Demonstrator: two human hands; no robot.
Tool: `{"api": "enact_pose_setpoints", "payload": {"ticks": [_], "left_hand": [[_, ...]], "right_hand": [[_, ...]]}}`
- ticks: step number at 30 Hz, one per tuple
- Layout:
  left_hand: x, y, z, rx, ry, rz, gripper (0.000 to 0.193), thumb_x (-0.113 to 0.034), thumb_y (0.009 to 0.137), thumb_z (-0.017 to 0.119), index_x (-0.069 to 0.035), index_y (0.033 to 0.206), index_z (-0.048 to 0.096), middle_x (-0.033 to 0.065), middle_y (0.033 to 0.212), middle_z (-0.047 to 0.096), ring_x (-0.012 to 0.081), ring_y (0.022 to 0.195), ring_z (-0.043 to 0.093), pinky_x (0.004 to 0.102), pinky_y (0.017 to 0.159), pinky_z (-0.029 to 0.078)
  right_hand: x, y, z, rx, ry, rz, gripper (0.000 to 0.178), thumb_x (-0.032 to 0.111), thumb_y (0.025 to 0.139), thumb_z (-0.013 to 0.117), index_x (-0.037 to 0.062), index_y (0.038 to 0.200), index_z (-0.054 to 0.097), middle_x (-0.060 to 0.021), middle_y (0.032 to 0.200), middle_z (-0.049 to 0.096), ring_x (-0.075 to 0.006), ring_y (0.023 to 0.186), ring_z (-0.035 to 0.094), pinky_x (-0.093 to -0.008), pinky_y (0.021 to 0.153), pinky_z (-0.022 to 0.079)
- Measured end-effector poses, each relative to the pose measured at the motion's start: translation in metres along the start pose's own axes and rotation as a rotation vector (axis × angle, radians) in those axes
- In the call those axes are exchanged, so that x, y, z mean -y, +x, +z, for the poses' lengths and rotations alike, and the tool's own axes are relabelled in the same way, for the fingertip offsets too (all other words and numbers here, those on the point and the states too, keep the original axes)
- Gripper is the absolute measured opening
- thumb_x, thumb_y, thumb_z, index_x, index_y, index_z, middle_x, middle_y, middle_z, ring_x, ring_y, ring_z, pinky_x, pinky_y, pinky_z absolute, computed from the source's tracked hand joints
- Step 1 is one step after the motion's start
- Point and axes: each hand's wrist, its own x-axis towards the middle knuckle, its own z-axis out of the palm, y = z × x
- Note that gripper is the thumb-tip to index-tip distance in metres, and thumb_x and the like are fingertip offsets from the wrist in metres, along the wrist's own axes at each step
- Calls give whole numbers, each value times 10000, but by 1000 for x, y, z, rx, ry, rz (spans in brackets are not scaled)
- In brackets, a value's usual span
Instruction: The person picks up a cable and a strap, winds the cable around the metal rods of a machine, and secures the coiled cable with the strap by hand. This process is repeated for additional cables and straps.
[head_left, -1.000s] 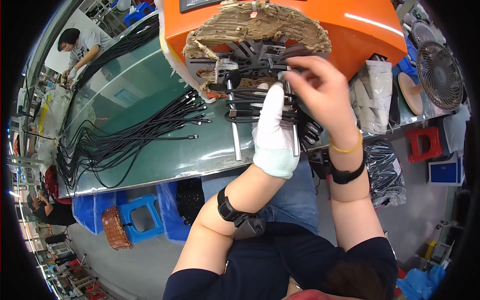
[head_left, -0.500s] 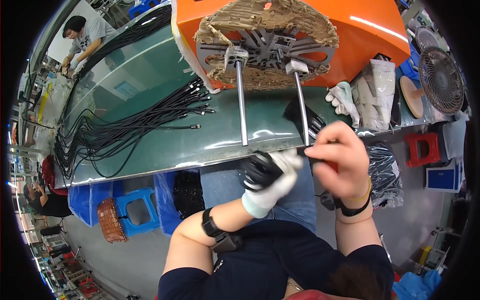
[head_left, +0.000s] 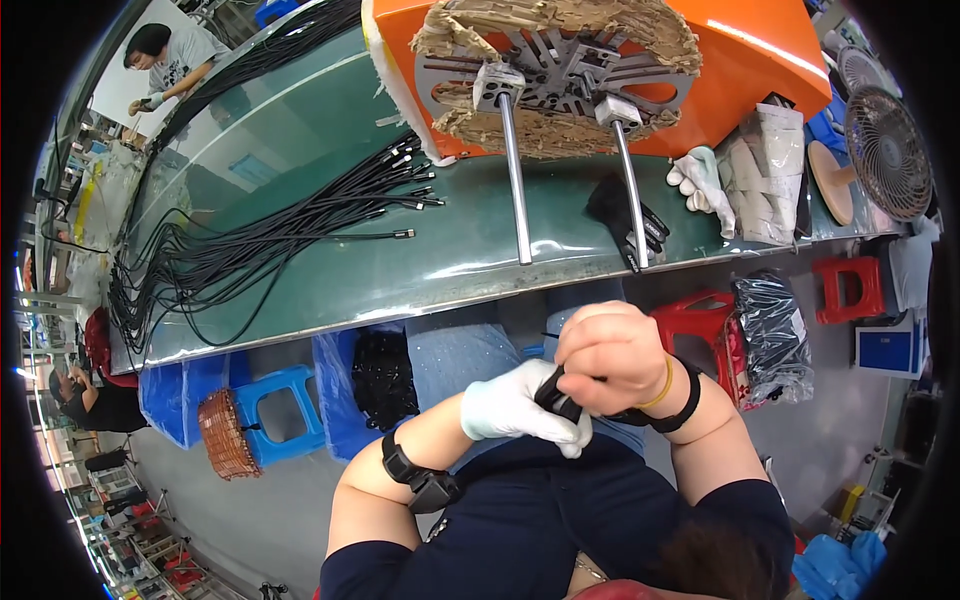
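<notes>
Over my lap, in front of the table edge, my left hand (head_left: 508, 408), in a white glove, is closed around a small black coil of cable (head_left: 556, 394). My bare right hand (head_left: 612, 355) is curled shut over the same coil at its right side; the fingers hide what exactly they pinch. Beyond my hands, two metal rods (head_left: 516, 185) stick out toward me from a slotted metal disc (head_left: 560, 85) edged with torn brown tape. Many loose black cables (head_left: 310, 205) with plugs at their ends lie on the green table (head_left: 440, 270) to the left.
An orange machine housing (head_left: 760, 60) stands behind the disc. At right lie a black bundle (head_left: 608, 205), a white glove (head_left: 704, 185), a taped block (head_left: 762, 170) and a fan (head_left: 886, 150). Blue (head_left: 300, 410) and red stools (head_left: 848, 290) flank me. A co-worker (head_left: 175, 60) works far left.
Both hands have drawn back from the rod ends toward my body. My right hand, earlier apart from the coil with its fingers bent, is now closed against it.
</notes>
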Motion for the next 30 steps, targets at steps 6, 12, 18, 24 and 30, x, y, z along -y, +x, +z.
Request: {"api": "enact_pose_setpoints", "payload": {"ticks": [6,12,18,24,30], "left_hand": [[1,-1,3,-213,-287,-124,156,-160,805,622,-40,725,565,1,576,519,56,441,458,187,412,348],[-9,-14,-8,-394,-102,-88,166,-161,810,625,-39,715,562,-6,548,498,48,441,447,194,401,338],[-5,-22,-10,-371,-89,-116,172,-178,807,630,-31,734,579,-6,537,486,52,429,445,196,390,331],[-20,-22,-31,-294,-38,-299,217,-228,802,624,-18,753,602,19,543,509,77,429,467,211,406,375],[9,-7,-11,-31,1086,-184,277,-269,725,655,0,736,590,107,573,557,169,475,540,295,519,484]], "right_hand": [[6,10,11,-240,225,499,134,96,748,671,-7,777,590,-90,653,544,-184,493,539,-257,454,428],[25,-8,-8,-61,474,1039,190,45,787,631,-21,960,587,-108,672,564,-154,511,560,-252,466,428],[40,-7,-11,322,134,807,299,40,801,599,-7,1092,542,-120,739,596,-227,571,591,-294,535,472],[53,-20,-17,352,-4,362,279,53,802,599,-5,1072,559,-97,769,615,-215,659,612,-305,557,495],[58,6,-21,860,-172,284,250,54,785,620,-20,1021,585,-96,841,601,-216,730,600,-286,633,494]]}}
